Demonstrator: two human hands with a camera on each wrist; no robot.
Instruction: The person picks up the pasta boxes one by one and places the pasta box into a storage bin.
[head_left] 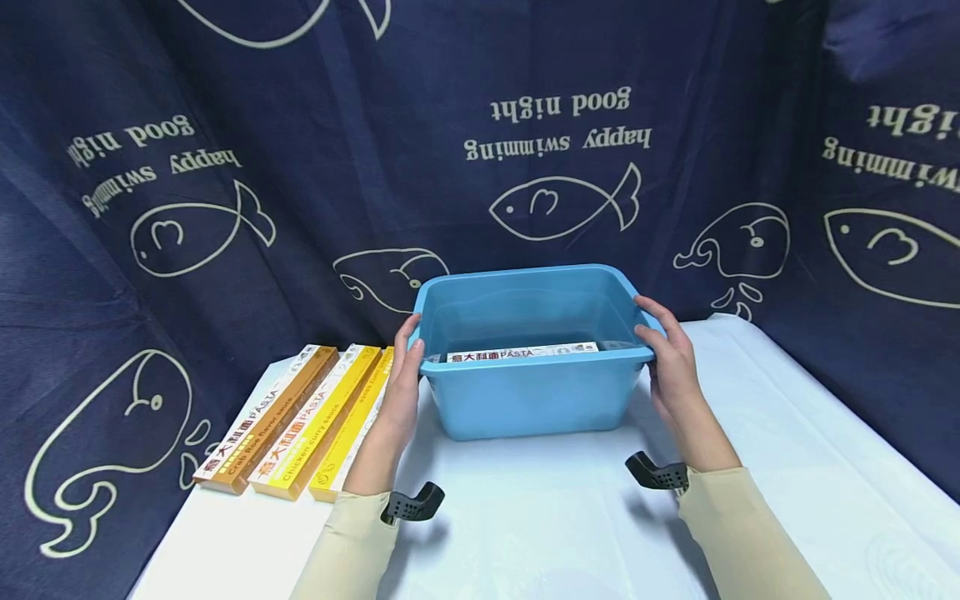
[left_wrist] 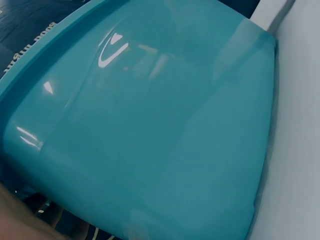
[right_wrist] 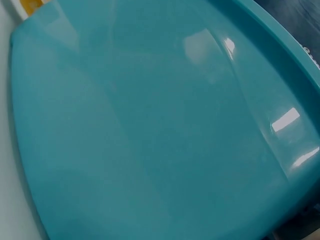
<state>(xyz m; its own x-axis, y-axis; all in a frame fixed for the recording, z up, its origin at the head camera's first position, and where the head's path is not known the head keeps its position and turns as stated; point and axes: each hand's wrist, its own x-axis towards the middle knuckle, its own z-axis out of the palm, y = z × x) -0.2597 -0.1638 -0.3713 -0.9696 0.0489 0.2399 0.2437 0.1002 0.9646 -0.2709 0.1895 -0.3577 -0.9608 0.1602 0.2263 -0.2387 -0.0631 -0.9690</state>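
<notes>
A blue plastic tub (head_left: 532, 404) stands on the white-covered table, held at both ends. My left hand (head_left: 397, 396) grips its left rim, thumb toward the front corner. At the opposite end my right hand (head_left: 677, 371) grips the right rim, with fingers over the edge. Inside the tub, close behind the front wall, the top of a white pasta box (head_left: 525, 352) shows; the rest of it is hidden. The tub's smooth end wall (left_wrist: 150, 125) fills most of the left wrist view, and the other end wall (right_wrist: 140, 125) fills the right one.
Left of the tub, pasta boxes lie side by side: a brown crab roe one (head_left: 273, 425), a yellow chicken curry one (head_left: 322, 433), and another yellow one (head_left: 352, 425) partly behind my left arm. A dark blue fish-print curtain (head_left: 570, 108) hangs behind the table.
</notes>
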